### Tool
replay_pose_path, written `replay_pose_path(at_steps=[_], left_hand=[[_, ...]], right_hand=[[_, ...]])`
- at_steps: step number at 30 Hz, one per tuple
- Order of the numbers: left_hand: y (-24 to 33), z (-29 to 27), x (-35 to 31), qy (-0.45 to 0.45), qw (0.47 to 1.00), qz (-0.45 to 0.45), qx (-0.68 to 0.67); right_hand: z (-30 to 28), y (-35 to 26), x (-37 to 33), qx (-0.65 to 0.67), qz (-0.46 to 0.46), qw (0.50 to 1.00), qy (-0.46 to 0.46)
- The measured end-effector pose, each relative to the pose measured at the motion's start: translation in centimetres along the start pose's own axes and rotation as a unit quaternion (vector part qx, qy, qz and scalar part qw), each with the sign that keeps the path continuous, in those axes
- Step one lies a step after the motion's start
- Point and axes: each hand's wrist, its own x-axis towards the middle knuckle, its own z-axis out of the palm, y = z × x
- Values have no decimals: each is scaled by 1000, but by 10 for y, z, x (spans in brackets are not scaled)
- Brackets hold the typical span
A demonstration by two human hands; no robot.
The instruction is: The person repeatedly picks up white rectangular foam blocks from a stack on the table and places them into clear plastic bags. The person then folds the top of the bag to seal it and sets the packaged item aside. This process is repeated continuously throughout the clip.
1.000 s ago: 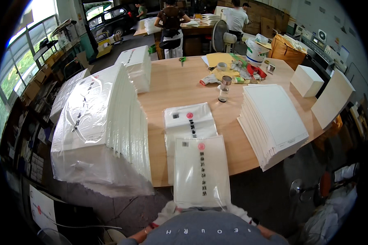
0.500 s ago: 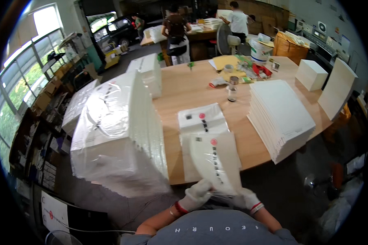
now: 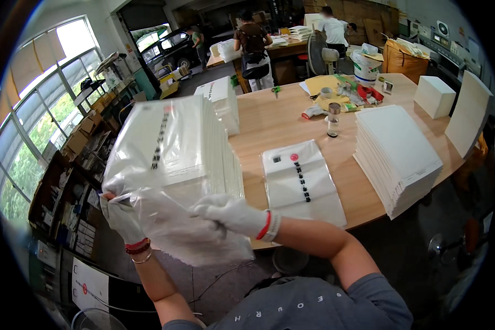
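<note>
A tall stack of white sheets in clear plastic bags [image 3: 225, 159] stands at the table's left edge. On top of it lies a clear plastic bag [image 3: 158, 135] of white sheets, printed in black with a red mark. My left hand [image 3: 124, 220], in a white glove, pinches the bag's near left corner. My right hand [image 3: 231, 215], gloved too, reaches across to the left with its fingers curled at the bag's loose near edge. Flat printed plastic bags [image 3: 297, 165] lie on the table to the right of the stack.
On the right of the wooden table [image 3: 275, 118] stands a stack of white sheets [image 3: 399, 144]. Behind it are a white block [image 3: 434, 98], an upright curved stack [image 3: 468, 115], a glass jar [image 3: 333, 122] and yellow paper scraps [image 3: 322, 84]. People work at a far table.
Both hands have moved from the near edge of the table to the left stack. The filled bag they held now lies on that stack. My view has shifted left.
</note>
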Motion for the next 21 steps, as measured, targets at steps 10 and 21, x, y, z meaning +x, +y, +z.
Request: replay_pose_path(at_steps=[10, 21], left_hand=[[-47, -102, -192, 9, 947, 22, 321], [-39, -6, 130, -371, 428, -126, 814]], right_hand=[[-54, 111, -86, -267, 25, 963, 27], [-22, 6, 69, -489, -282, 816, 128]])
